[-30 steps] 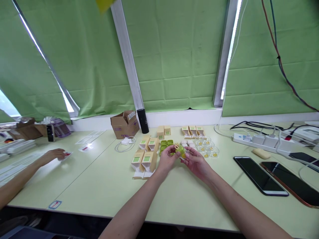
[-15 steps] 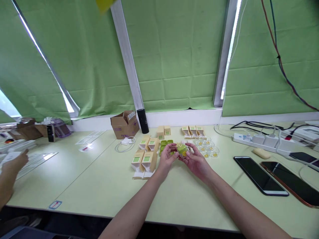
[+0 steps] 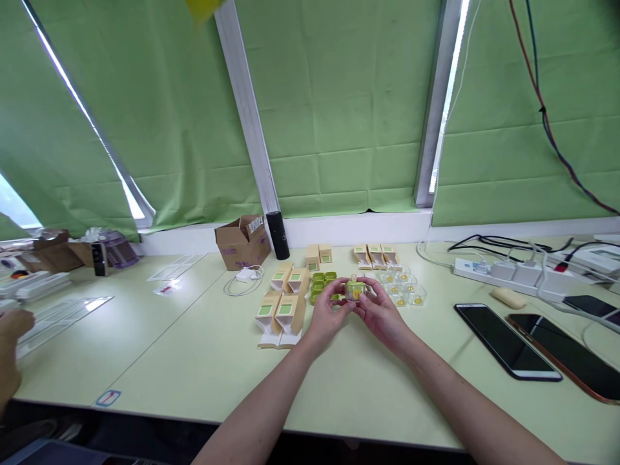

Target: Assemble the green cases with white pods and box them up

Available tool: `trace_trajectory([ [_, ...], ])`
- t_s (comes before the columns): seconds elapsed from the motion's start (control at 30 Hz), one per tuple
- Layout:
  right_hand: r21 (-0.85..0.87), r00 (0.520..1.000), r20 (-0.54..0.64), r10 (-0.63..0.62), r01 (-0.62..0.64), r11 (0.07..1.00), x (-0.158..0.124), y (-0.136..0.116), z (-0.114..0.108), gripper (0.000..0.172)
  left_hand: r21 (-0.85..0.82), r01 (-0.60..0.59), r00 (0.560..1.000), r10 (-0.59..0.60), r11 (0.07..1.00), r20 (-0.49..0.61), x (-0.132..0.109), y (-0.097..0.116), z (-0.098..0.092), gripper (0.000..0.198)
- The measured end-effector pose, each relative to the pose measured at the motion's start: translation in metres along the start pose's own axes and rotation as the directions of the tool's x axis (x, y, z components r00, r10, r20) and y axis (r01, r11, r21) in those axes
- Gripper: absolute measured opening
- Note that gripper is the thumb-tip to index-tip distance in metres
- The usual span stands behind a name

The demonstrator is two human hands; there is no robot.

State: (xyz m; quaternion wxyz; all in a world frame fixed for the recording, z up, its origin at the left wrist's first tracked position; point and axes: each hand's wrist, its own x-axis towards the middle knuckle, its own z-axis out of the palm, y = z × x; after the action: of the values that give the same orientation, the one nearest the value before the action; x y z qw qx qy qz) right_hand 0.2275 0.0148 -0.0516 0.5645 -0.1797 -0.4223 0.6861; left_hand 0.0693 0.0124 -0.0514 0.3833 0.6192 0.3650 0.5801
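Between the fingertips of both hands is a small green-and-clear container (image 3: 355,291) with a yellow mark on its front. My left hand (image 3: 327,319) grips it from the left side, and my right hand (image 3: 384,315) from the right, thumbs in front. Just behind my left hand sit several green cups (image 3: 318,285), partly covered by the fingers. Several clear cups with yellow marks (image 3: 401,288) stand right of my right hand. Left of my hands are several opened cream cartons with green labels (image 3: 285,310), their white flaps folded out.
More small cartons (image 3: 375,256) stand at the back. A brown cardboard box (image 3: 242,244) and a black cylinder (image 3: 278,236) are back left. Phones (image 3: 506,342) and a power strip (image 3: 498,271) with cables lie right. Another person's hand (image 3: 13,329) is at far left.
The container has turned upright between my hands, its yellow mark now facing me. The other person's hand at far left has moved further left and down.
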Motion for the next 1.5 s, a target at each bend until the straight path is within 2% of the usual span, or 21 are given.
trace_trajectory([
  [0.33,-0.059,0.999,-0.015,-0.045,0.044,0.997,-0.001,0.0,0.001,0.049,0.0,0.003,1.0,-0.003,1.0,-0.031,0.0,0.002,0.0,0.047],
  [0.47,0.014,0.999,0.005,-0.036,0.036,0.999,-0.004,-0.003,0.005,0.057,-0.025,-0.011,0.999,0.009,1.0,-0.047,0.0,0.0,0.0,0.049],
  [0.57,0.071,1.0,-0.011,-0.023,0.023,0.997,-0.004,-0.001,0.004,0.052,-0.017,-0.018,0.998,0.017,1.0,-0.056,0.001,-0.002,0.0,0.05],
  [0.7,0.076,0.999,-0.047,-0.004,0.008,0.997,-0.002,0.004,0.002,0.048,0.079,-0.031,0.996,0.037,0.996,-0.08,-0.001,-0.001,0.001,0.048],
  [0.87,0.107,0.999,0.002,0.04,-0.04,0.994,0.0,0.002,0.001,0.034,0.056,-0.054,0.994,0.059,0.997,-0.088,-0.004,0.002,0.001,0.071],
  [1.0,0.158,0.998,0.02,0.051,-0.054,0.986,0.002,0.003,-0.006,0.03,0.023,-0.093,0.994,0.094,0.995,-0.052,-0.006,0.007,0.0,0.053],
  [1.13,0.194,0.996,0.021,0.088,-0.091,0.977,0.005,0.007,-0.016,0.033,0.047,-0.06,0.996,0.063,0.997,-0.069,-0.007,0.01,0.0,0.042],
  [1.3,0.187,0.996,0.011,0.086,-0.087,0.979,0.005,0.009,-0.019,0.032,0.052,-0.004,0.995,0.009,0.999,-0.095,-0.006,0.008,0.001,0.041],
  [1.5,0.182,0.998,-0.017,0.067,-0.063,0.981,0.002,0.002,-0.009,0.025,-0.007,0.005,0.998,-0.005,1.0,-0.067,-0.004,0.001,0.0,0.049],
])
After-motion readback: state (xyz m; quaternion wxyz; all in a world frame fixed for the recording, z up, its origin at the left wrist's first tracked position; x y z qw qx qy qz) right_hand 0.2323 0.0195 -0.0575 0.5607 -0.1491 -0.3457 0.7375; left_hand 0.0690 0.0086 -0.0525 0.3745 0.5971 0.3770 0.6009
